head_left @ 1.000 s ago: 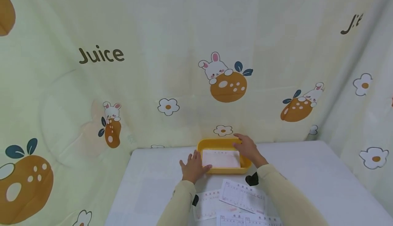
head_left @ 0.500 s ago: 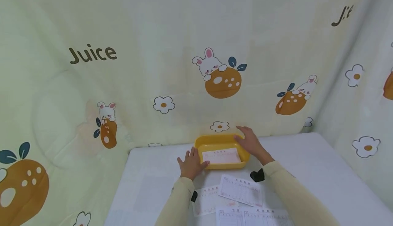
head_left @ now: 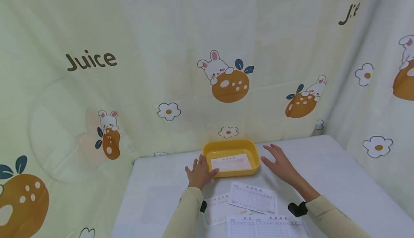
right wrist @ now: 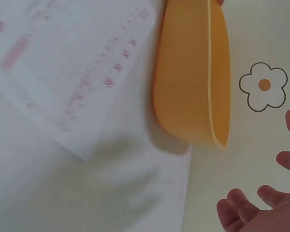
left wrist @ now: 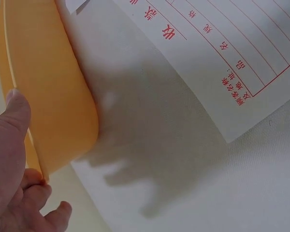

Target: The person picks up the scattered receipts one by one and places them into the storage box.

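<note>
My left hand (head_left: pixel 198 175) is at the left end of a yellow plastic tray (head_left: pixel 237 173), fingers spread. Its thumb (left wrist: pixel 17 113) touches the tray's near rim in the left wrist view, with a fingertip at the rim's corner. A printed receipt slip (head_left: pixel 231 162) with red text lies flat inside the tray. My right hand (head_left: pixel 282 165) hovers just off the tray's right end, fingers apart and holding nothing. In the right wrist view a gap shows between those fingers (right wrist: pixel 239 205) and the yellow tray (right wrist: pixel 186 82).
Several printed slips overlap on the white table in front of the tray: one slanted slip (head_left: pixel 253 198), a red-printed slip (head_left: pixel 216 209) beneath it, and more forms (head_left: pixel 266 227) at the bottom edge. A patterned curtain (head_left: pixel 155 69) hangs right behind the table.
My right hand has come off the tray's right end and moved away to the right. My left hand stays at the tray's left end. The head view has shifted slightly.
</note>
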The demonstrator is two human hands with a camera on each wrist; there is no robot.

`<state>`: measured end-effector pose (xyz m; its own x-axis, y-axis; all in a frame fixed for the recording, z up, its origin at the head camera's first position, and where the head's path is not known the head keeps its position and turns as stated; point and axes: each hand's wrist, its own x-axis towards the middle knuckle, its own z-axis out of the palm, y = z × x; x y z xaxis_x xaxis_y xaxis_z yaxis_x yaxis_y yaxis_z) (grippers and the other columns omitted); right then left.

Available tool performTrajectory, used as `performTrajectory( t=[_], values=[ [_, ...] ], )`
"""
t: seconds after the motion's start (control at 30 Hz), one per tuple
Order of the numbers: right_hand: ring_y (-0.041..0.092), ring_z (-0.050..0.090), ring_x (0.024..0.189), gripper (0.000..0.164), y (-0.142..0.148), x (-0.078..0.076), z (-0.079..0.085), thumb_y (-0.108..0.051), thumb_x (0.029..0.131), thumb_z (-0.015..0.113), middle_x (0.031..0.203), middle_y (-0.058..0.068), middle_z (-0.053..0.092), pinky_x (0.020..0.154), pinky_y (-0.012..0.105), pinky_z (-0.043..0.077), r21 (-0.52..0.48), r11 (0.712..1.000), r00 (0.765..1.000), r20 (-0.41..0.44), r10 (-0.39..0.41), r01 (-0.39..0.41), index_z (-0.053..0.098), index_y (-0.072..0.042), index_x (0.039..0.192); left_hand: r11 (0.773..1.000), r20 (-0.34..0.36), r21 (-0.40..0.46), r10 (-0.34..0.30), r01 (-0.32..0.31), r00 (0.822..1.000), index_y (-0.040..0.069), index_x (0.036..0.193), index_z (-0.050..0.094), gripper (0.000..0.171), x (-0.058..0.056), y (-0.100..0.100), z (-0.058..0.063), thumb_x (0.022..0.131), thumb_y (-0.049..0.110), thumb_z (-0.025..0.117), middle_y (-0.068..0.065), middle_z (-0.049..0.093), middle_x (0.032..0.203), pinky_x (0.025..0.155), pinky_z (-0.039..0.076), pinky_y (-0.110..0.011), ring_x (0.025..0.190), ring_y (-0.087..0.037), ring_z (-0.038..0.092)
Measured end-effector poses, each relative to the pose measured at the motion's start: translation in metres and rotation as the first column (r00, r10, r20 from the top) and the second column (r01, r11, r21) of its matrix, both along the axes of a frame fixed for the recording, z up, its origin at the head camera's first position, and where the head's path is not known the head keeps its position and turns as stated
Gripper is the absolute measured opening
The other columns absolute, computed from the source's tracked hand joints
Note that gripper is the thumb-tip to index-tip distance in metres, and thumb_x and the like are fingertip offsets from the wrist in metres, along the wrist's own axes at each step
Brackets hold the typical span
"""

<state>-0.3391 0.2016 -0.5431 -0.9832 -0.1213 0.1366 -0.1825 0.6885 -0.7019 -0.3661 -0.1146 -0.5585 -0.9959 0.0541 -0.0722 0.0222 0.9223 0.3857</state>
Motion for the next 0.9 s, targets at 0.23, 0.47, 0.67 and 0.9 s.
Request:
performTrajectory(
  t=[0.23, 0.47, 0.67, 0.9],
  values=[
    [0.062, 0.033, 0.145, 0.058, 0.020, 0.049, -0.021, -0.032, 0.111, 0.062, 0.160, 0.039, 0.033, 0.107, 0.077, 0.039, 0.020, 0.999, 0.999, 0.020, -0.034, 0.033, 0.050, 0.006, 0.152, 1.000, -0.007, 0.028, -0.011, 0.011, 1.000, 0.000, 0.161, 0.040, 0.088, 0.000, 0.003, -0.003, 0.098, 0.050, 0.077, -0.017, 0.040, 0.169, 0.118, 0.020, -0.079, 0.152, -0.042, 0.038],
    [0.060, 0.052, 0.131, 0.054, 0.036, 0.092, -0.046, -0.031, 0.110, 0.064, 0.154, 0.037, 0.043, 0.099, 0.074, 0.049, 0.010, 0.999, 0.995, 0.085, -0.054, 0.053, 0.056, 0.007, 0.148, 0.998, 0.004, 0.056, -0.013, 0.012, 1.000, -0.001, 0.161, 0.040, 0.088, 0.006, 0.003, -0.003, 0.098, 0.047, 0.078, -0.018, 0.039, 0.169, 0.118, 0.021, -0.079, 0.152, -0.043, 0.038],
    [0.055, 0.057, 0.127, 0.048, 0.048, 0.112, -0.065, -0.031, 0.109, 0.065, 0.146, 0.033, 0.053, 0.099, 0.070, 0.050, 0.057, 0.996, 0.979, 0.191, -0.075, 0.066, 0.062, 0.006, 0.140, 0.998, -0.006, 0.058, -0.016, 0.016, 1.000, -0.002, 0.160, 0.041, 0.086, 0.010, 0.002, -0.003, 0.099, 0.047, 0.077, -0.018, 0.039, 0.169, 0.118, 0.022, -0.079, 0.152, -0.044, 0.038],
    [0.036, 0.065, 0.105, 0.035, 0.062, 0.127, -0.093, -0.017, 0.099, 0.075, 0.117, 0.017, 0.069, 0.091, 0.059, 0.055, 0.147, 0.989, 0.974, 0.216, -0.063, 0.031, 0.071, 0.006, 0.125, 0.998, -0.001, 0.064, -0.011, 0.011, 1.000, -0.002, 0.160, 0.041, 0.086, 0.009, 0.000, -0.012, 0.099, 0.046, 0.076, -0.019, 0.038, 0.169, 0.118, 0.020, -0.080, 0.151, -0.045, 0.038]
  ],
)
